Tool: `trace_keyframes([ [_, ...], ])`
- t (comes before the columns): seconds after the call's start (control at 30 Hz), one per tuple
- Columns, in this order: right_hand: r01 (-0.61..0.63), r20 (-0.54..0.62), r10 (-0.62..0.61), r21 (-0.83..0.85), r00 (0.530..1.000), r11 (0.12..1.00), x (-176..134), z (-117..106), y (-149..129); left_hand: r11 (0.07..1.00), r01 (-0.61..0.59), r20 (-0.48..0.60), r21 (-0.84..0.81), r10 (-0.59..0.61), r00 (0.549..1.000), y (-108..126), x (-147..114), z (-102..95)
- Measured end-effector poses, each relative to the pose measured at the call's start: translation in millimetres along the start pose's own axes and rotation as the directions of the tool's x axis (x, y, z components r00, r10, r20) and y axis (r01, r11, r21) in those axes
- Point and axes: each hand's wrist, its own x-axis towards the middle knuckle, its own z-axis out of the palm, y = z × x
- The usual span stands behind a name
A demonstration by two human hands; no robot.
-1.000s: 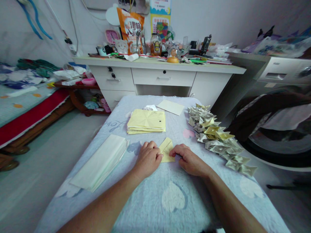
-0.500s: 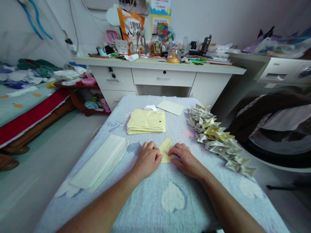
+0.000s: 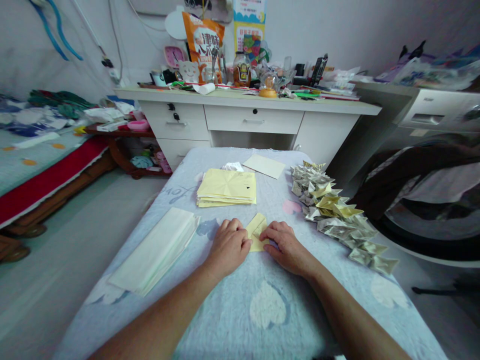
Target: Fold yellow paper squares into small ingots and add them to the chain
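A small folded piece of yellow paper point(image 3: 257, 231) lies on the cloth-covered table point(image 3: 225, 320) between my hands. My left hand point(image 3: 231, 246) is closed, its thumb and fingers gripping the paper's left edge. On the right edge, my right hand point(image 3: 284, 244) has its fingers curled, with thumb and fingertips on the paper. Beyond them sits a stack of yellow paper sheets point(image 3: 227, 186). Left of my left hand is a long folded bundle of pale paper point(image 3: 155, 252). Several folded paper pieces point(image 3: 330, 215), mostly grey with some yellow, stand in a row to the right.
Behind the yellow stack lie a pale sheet point(image 3: 264, 166) and crumpled white paper point(image 3: 232, 166). A cluttered white desk point(image 3: 255, 115) stands past the table's far end. There is a washing machine point(image 3: 431, 120) on the right and a bed point(image 3: 45, 155) on the left.
Both hands and the folded paper stay almost in place. The whole view has shifted very slightly.
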Motion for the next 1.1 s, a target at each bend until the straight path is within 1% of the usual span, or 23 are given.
trace_keyframes([
  [0.13,0.008,-0.014,-0.007,0.036,1.000,0.999,-0.3,-1.1,1.4,1.000,-0.009,0.000,-0.016,0.009,1.000,-1.4,-0.7,0.2],
  [0.33,-0.011,-0.114,0.019,0.071,0.993,0.997,2.6,-3.6,7.9,0.999,-0.009,0.007,-0.038,0.009,1.000,-2.2,-2.2,-0.7],
  [0.43,-0.007,-0.137,0.018,0.078,0.990,0.997,2.7,-3.5,9.5,0.999,-0.010,0.009,-0.041,0.010,1.000,-2.0,-2.0,-0.6],
  [0.57,0.012,-0.146,-0.001,0.072,0.989,0.997,1.2,-2.0,10.5,0.999,-0.009,0.007,-0.041,0.009,1.000,-1.5,-1.6,-0.4],
  [0.77,0.105,-0.142,-0.098,0.046,0.985,0.993,0.8,1.2,9.6,0.999,0.001,0.014,-0.044,0.000,1.000,-0.8,-1.6,-0.7],
  [0.9,0.134,-0.127,-0.132,0.010,0.983,0.991,0.8,4.0,6.0,0.999,-0.006,0.002,-0.038,0.006,1.000,-0.9,-1.9,-0.5],
  [1.0,0.117,-0.126,-0.118,-0.018,0.985,0.993,0.9,7.3,4.8,1.000,-0.001,0.001,-0.031,0.001,1.000,-0.4,-1.9,-0.4],
  [1.1,0.058,-0.130,-0.068,-0.082,0.989,0.995,2.1,11.2,3.9,1.000,0.011,0.011,-0.021,-0.010,1.000,0.2,-1.7,-0.5],
])
